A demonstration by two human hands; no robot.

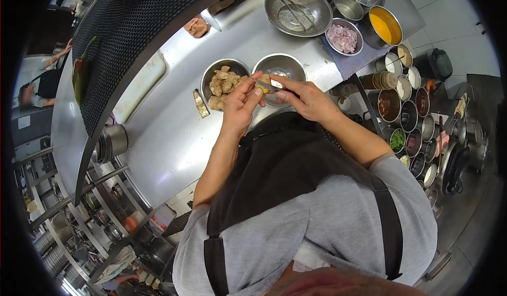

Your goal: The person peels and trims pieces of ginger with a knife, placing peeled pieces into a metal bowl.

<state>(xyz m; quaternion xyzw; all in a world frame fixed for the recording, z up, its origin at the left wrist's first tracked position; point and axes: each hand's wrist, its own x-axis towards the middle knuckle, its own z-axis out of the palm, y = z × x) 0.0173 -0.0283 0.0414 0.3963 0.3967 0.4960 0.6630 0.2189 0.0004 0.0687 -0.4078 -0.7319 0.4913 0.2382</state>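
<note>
My left hand (pixel 242 102) is closed, pinching a small yellowish piece of ginger (pixel 263 89) between thumb and fingers. A small knife (pixel 270 86) is gripped in my right hand (pixel 307 99), its metal blade lying against the ginger. Both hands are over the near rims of two steel bowls. Knobbly ginger pieces (pixel 226 82) fill the left bowl (pixel 205 74). Beneath my fingers, the right bowl (pixel 289 57) is partly hidden, and what it holds is hard to make out.
A flat strip-like object (pixel 200 105) lies left of the bowls. Toward the back right stand a large steel bowl with tongs (pixel 293 11), sliced onions (pixel 343 38) and a pot of orange liquid (pixel 384 26). A dark perforated shelf (pixel 127 32) overhangs the left side; another person is beyond it.
</note>
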